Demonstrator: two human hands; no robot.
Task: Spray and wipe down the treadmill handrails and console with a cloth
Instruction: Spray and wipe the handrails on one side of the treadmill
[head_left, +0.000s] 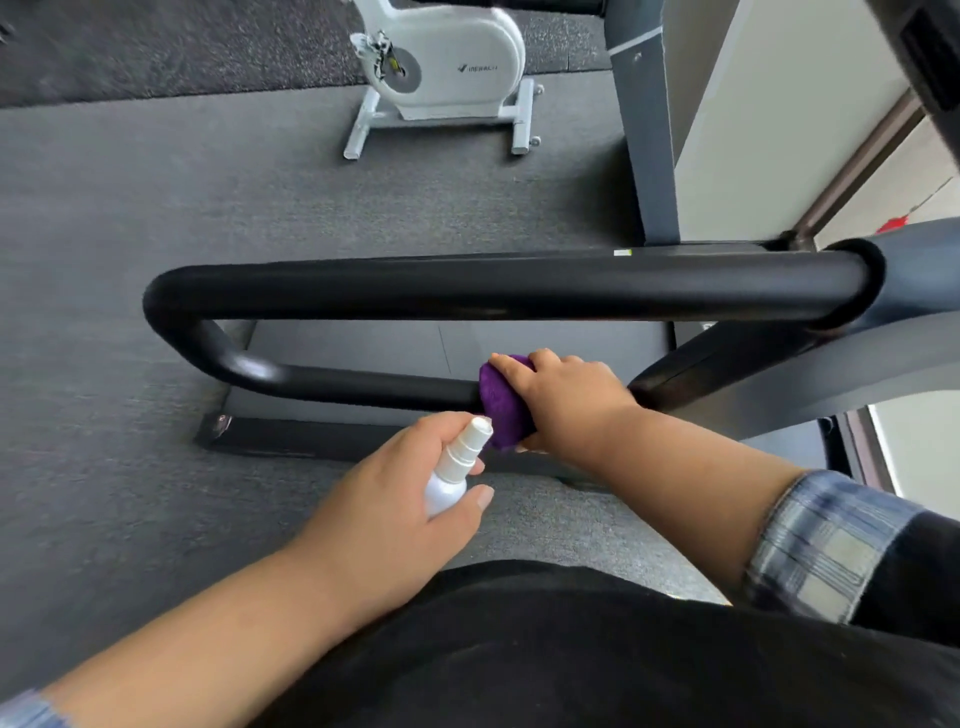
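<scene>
The purple cloth (501, 402) is wrapped round the lower black handrail (353, 387) near where it joins the treadmill frame, gripped there by the right hand (563, 397) with fingers curled over it. The left hand (395, 499) holds a small white spray bottle (454, 470) just beside the cloth, nozzle toward it. With the hands so near, a squeeze could likely wet the knuckles rather than the rail, and the bunched cloth may skip the rail's underside.
</scene>
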